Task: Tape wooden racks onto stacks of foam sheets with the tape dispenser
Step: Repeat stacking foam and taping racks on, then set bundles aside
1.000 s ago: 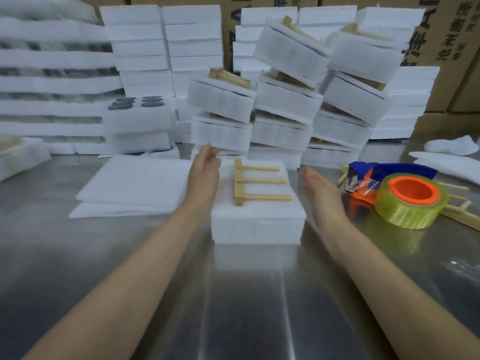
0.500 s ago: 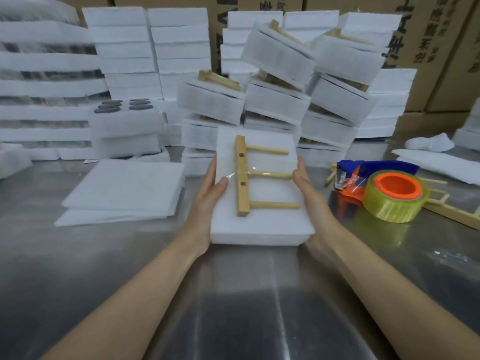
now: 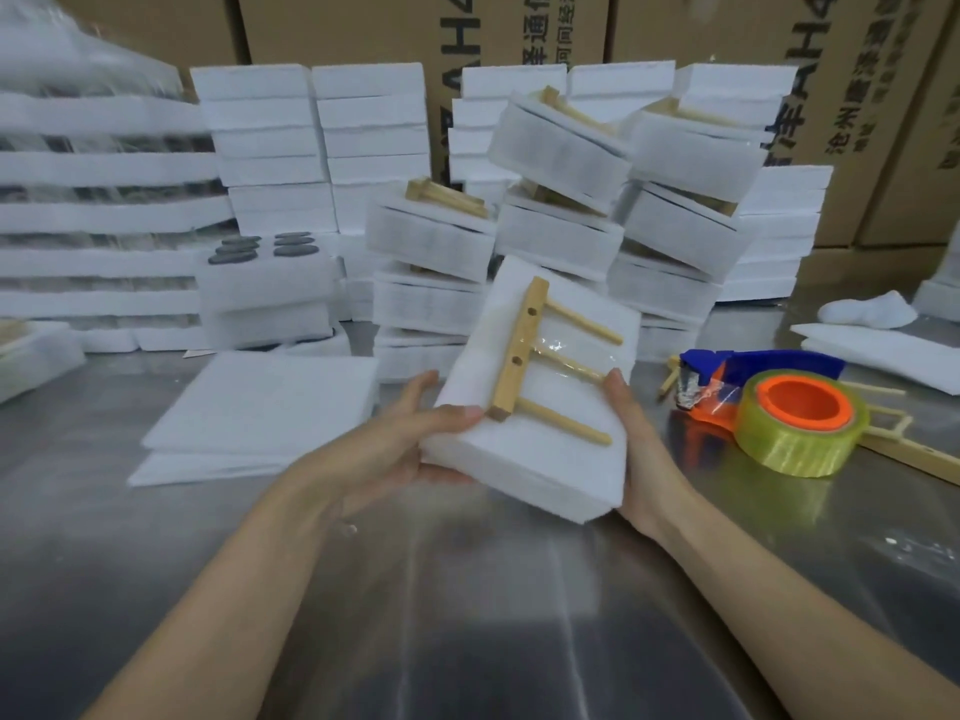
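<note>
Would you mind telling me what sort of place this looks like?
Probably a packing workshop: cartons line the back, foam stacks pile on a steel table, beside a tape dispenser.

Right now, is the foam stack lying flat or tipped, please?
Tipped: the left hand and right hand hold the foam stack tilted above the table.

Steel table (image 3: 467,615) — foam sheets (image 3: 260,413), tape dispenser (image 3: 769,402)

Table: I see a brushed steel table (image 3: 467,641) filling the near view, grey and faintly streaked.
Rear: I make out brown cardboard cartons (image 3: 358,28) stacked across the back, printed with dark characters.
Light: soft pale streaks reflect off the steel before me.
</note>
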Demonstrator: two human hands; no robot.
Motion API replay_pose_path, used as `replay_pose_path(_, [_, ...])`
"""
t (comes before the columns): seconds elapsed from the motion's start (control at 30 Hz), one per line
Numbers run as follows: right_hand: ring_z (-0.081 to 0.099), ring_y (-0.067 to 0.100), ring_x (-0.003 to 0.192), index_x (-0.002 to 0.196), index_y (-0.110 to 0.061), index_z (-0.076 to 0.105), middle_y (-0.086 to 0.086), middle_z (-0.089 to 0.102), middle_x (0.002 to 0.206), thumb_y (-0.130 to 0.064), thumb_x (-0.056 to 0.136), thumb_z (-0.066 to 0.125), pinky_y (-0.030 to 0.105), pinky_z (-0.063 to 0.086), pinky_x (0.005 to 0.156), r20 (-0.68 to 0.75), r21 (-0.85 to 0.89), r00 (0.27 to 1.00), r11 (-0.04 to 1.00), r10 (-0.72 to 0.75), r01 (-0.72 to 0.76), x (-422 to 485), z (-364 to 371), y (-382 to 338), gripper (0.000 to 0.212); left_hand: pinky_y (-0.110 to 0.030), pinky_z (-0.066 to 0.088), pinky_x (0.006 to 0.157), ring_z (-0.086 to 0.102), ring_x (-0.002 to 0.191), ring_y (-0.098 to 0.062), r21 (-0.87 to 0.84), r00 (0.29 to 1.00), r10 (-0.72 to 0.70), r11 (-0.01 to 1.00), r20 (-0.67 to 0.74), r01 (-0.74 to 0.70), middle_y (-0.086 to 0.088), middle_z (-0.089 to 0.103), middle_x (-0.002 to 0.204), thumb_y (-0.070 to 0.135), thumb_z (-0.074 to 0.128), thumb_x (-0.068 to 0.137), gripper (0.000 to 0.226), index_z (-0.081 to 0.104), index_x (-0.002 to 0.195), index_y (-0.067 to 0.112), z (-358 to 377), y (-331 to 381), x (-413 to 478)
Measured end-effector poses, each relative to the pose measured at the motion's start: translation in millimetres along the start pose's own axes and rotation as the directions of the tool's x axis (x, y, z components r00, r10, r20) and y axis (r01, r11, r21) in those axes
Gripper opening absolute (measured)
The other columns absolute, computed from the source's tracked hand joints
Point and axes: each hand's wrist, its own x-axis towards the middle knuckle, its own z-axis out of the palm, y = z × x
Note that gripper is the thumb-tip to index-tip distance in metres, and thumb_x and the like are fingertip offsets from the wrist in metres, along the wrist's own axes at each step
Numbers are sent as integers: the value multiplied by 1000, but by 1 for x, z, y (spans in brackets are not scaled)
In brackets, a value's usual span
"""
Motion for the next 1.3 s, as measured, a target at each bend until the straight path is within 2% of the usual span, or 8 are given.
replay_pose_path(0.17, [67,29,102,136,-6,49,15,59,131,-58,84,39,37,54,83,-44,-4,993,994,106,-106,12,-3,7,74,-37,58,57,69,72,-17,-214,951,191,946,-243,-245,-4,68,87,31,62,76,13,70,83,22,-22,61,-33])
replay_pose_path(0.3, [67,29,87,125,-2,54,18,65,100,-35,81,52,34,58,76,-142,-87,979,984,145,-158,17,-8,15,55,-27,55,60,68,80,-14,-199,728,389,792,-565,-577,4,70,85,46,51,88,24,62,92,25,-42,128,-33])
replay_pose_path(0.43, [69,29,79,119,1,57,20,68,87,-29,82,55,35,59,75,-147,-114,979,980,143,-160,19,-8,15,48,-30,57,67,67,95,-16,-52,592,472,752,-653,-657,-1,65,106,49,65,82,34,57,101,21,-67,196,14])
replay_pose_path(0.63, [68,28,74,119,3,57,22,67,84,-23,83,53,36,58,74,-131,-144,982,977,139,-157,21,-9,17,45,-30,56,77,65,100,-19,142,696,379,916,-609,-375,-5,63,122,62,59,81,56,55,115,18,-81,233,115])
replay_pose_path(0.8, [68,30,71,115,6,60,25,67,84,-15,78,56,37,57,72,-122,-188,980,966,157,-179,25,-11,18,43,-38,32,109,41,131,-32,455,624,332,889,-707,43,-13,44,144,84,26,80,101,37,143,6,-80,210,170])
replay_pose_path(1.0, [67,32,73,112,7,61,27,66,85,-11,77,57,39,59,73,-128,-201,979,962,160,-183,27,-10,19,40,-37,38,97,48,125,-32,617,539,535,786,-650,-36,-15,48,138,73,25,89,90,27,145,3,-79,203,185])
replay_pose_path(1.17, [68,29,75,116,7,59,24,66,87,-3,90,50,35,59,72,-117,-217,981,960,155,-178,25,-11,19,30,-35,42,94,58,105,-21,476,656,493,850,-572,-223,-1,62,113,64,12,96,71,63,111,16,-125,176,161])
replay_pose_path(1.3, [68,31,80,116,4,60,25,66,89,-3,93,48,35,59,73,-123,-240,981,955,150,-176,25,-13,19,27,-49,42,98,52,115,-40,778,513,585,470,-628,418,-23,55,125,63,36,93,69,58,117,2,-198,128,138])
